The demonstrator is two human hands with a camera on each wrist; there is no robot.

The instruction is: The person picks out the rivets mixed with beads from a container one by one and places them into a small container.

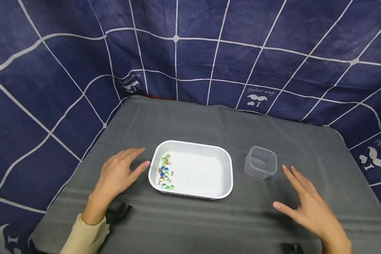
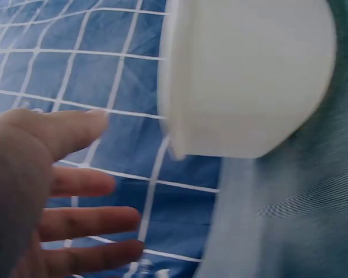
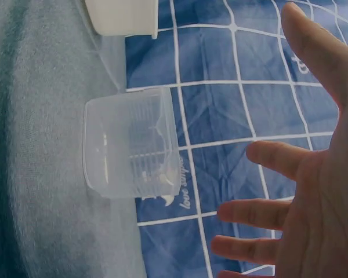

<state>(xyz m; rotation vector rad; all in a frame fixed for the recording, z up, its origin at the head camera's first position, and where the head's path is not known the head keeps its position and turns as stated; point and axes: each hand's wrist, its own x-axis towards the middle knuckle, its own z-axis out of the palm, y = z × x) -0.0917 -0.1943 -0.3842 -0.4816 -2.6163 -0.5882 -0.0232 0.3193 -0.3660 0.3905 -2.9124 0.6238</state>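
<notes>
A white rectangular tray (image 1: 203,169) sits mid-table in the head view. Along its left end lie several glass marbles (image 1: 163,168), blue and green, mixed with small gold-coloured pieces (image 1: 172,173) too small to name surely. To the tray's right stands a clear plastic container (image 1: 260,163); nothing shows inside it. My left hand (image 1: 119,173) hovers just left of the tray, fingers extended, thumb near the rim but holding nothing. Right of the container, my right hand (image 1: 308,204) is held with fingers spread and no object in it. The right wrist view shows the container (image 3: 130,145) apart from the fingertips (image 3: 261,152).
Grey cloth (image 1: 190,218) covers the table. Blue curtains with a white grid (image 1: 203,56) hang behind it and at the sides. A black strap-like object (image 1: 119,212) is by the left wrist, and a dark device (image 1: 292,248) shows at the bottom edge near the right wrist.
</notes>
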